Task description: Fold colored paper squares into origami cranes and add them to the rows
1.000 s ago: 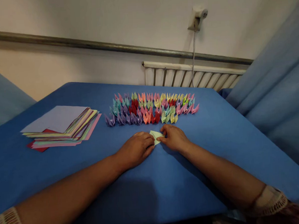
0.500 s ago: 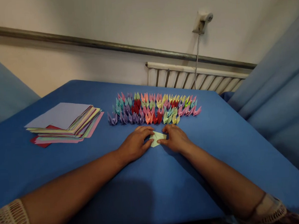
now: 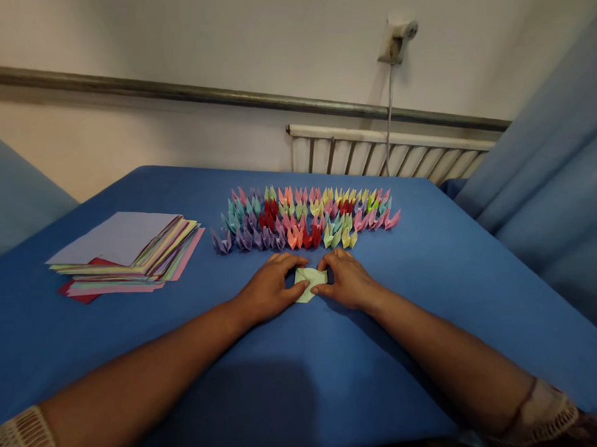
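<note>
A small pale green folded paper [image 3: 306, 282] lies on the blue table between my two hands. My left hand [image 3: 270, 286] has its thumb on the paper's left part, with its fingers curled along the far left corner. From the other side, my right hand [image 3: 348, 279] presses its thumb near the paper's middle, and its fingers bend round the far right edge. Just beyond my fingers stand several rows of small folded paper cranes [image 3: 295, 235] in purple, red, pink, yellow, green and turquoise.
A stack of coloured paper sheets [image 3: 122, 243] sits to the left on the blue table [image 3: 228, 400]. Behind the table are a metal pipe [image 3: 196, 92], a white radiator [image 3: 384, 142] and a socket with a cable [image 3: 395, 41]. Blue curtains [image 3: 551, 190] hang at the right.
The green paper's visible outline has altered and it sits slightly nearer me and to the left. My thumbs have shifted on it. The camera view has moved a little.
</note>
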Available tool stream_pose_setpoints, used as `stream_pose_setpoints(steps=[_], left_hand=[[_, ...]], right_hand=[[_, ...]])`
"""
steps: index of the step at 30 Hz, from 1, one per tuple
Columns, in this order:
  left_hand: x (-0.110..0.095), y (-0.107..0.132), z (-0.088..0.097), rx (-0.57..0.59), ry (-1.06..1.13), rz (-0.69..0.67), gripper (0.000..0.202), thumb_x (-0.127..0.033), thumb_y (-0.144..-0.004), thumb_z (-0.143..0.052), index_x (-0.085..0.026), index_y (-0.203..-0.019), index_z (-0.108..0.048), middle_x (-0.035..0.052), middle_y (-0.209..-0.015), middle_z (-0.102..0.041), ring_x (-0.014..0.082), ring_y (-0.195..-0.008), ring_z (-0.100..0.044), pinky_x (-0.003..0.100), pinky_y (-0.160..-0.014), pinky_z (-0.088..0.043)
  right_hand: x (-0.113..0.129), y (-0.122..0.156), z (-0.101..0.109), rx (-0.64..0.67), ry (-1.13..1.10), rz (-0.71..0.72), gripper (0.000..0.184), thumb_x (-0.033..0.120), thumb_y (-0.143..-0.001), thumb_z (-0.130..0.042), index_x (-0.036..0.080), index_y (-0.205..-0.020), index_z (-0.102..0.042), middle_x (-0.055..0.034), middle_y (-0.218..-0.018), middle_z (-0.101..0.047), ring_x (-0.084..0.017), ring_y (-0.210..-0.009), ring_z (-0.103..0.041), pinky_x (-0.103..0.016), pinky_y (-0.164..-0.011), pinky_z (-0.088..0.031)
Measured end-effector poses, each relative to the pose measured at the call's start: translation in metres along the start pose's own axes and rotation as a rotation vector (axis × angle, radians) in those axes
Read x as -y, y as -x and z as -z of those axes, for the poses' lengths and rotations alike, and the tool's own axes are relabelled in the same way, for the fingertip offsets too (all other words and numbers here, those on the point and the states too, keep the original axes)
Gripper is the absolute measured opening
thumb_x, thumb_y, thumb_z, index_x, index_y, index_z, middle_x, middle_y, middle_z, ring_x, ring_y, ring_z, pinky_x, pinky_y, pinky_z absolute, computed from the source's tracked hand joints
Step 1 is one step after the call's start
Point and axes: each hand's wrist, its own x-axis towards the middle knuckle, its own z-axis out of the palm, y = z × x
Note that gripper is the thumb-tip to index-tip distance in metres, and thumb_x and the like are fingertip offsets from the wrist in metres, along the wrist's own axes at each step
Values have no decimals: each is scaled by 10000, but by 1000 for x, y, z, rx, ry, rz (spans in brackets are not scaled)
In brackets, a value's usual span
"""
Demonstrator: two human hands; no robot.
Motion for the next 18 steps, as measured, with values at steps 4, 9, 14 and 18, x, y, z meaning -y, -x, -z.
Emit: stream_pose_setpoints(steps=[4, 9, 14, 18], left_hand=[[-2, 2, -3, -32, 297, 148, 320, -285, -791, -621, -159, -1083, -654, 58, -934, -677, 174, -757, -619, 318, -723, -511], [-3, 3, -3, -6, 600, 282, 277, -314, -755, -660, -165, -987, -664, 29, -858, -690, 159, -712, -627, 281, -663, -490], [-9, 3, -1, -15, 687, 330, 308, -318, -698, -718, -155, -950, -651, 28, -827, -677, 161, -722, -627, 297, -707, -495], [-19, 6, 3, -41, 522, 279, 364, -316, -702, -719, -174, -1034, -666, 38, -873, -662, 171, -767, -610, 311, -730, -494]], right_hand=[[2, 2, -4, 21, -166, 41, 317, 267, -731, -767, 203, -965, -563, -28, -950, -610, -198, -903, -573, -354, -806, -422], [3, 5, -11, -44, -468, 177, 311, 170, -768, -682, 231, -1040, -546, -1, -912, -644, -169, -819, -595, -325, -760, -443], [-1, -1, -13, -162, -881, 192, 399, 206, -756, -687, 236, -1118, -523, 11, -850, -639, -136, -730, -586, -305, -728, -468], [-4, -4, -10, -60, -1044, 147, 410, 252, -724, -742, 231, -1079, -538, 22, -815, -646, -113, -660, -574, -281, -672, -467]])
